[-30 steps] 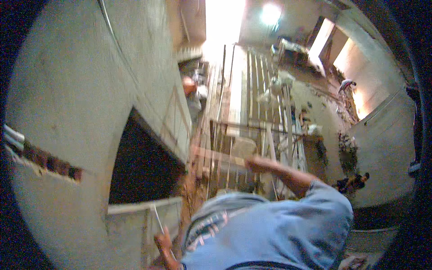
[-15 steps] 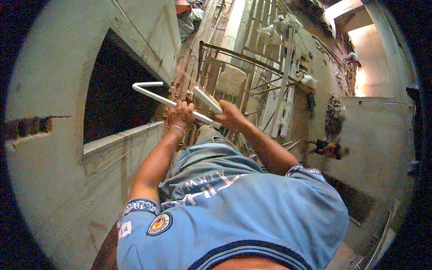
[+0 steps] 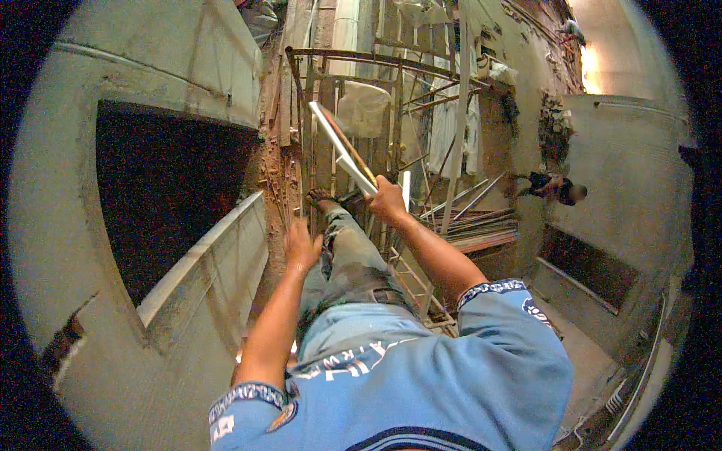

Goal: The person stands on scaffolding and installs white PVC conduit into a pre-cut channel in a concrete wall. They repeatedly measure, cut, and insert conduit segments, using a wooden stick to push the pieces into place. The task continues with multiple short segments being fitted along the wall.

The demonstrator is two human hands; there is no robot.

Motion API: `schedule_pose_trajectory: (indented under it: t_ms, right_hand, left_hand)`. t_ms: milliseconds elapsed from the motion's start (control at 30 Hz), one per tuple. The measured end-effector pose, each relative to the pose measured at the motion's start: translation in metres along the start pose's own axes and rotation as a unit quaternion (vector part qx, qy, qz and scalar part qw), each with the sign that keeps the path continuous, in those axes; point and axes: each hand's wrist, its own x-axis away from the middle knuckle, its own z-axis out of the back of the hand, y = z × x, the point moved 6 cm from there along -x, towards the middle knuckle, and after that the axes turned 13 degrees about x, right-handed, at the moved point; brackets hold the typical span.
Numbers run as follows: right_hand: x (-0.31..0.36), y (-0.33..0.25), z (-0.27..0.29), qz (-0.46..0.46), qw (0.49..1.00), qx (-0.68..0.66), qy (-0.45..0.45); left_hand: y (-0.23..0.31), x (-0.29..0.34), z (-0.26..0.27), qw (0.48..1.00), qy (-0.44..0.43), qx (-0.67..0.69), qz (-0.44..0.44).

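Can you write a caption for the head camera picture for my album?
Right hand grips a bent white pipe above a metal scaffold; left hand hangs free.

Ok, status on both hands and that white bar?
Right hand gripping white bar. Left hand free, fingers spread. Scaffold frame close ahead.

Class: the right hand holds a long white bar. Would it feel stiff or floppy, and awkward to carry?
The white bar looks straight beyond the right hand, so probably stiff. Gripped near one end, it likely feels tip-heavy.
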Motion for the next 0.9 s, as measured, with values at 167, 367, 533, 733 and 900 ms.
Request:
schedule_pose_trajectory:
  t_ms: [167, 367, 533, 733, 900]
  right_hand:
    - [-0.039, 0.025, -0.024, -0.131, 0.990, 0.006, 0.055]
    - [-0.133, 0.035, -0.145, -0.230, 0.973, -0.007, 0.026]
    - [-0.178, 0.045, -0.249, -0.390, 0.907, -0.155, 0.017]
    - [-0.236, 0.013, -0.256, -0.313, 0.946, -0.083, -0.021]
    - [-0.220, 0.085, -0.198, -0.157, 0.980, -0.120, 0.003]
  left_hand:
    - [-0.106, 0.124, -0.013, 0.974, -0.150, 0.017, 0.171]
    - [-0.158, 0.235, -0.086, 0.888, -0.324, 0.112, 0.306]
    - [-0.182, 0.280, -0.133, 0.840, -0.340, 0.144, 0.398]
    - [-0.191, 0.226, -0.093, 0.848, -0.312, 0.182, 0.389]
    - [-0.148, 0.097, -0.184, 0.936, -0.162, 0.198, 0.243]
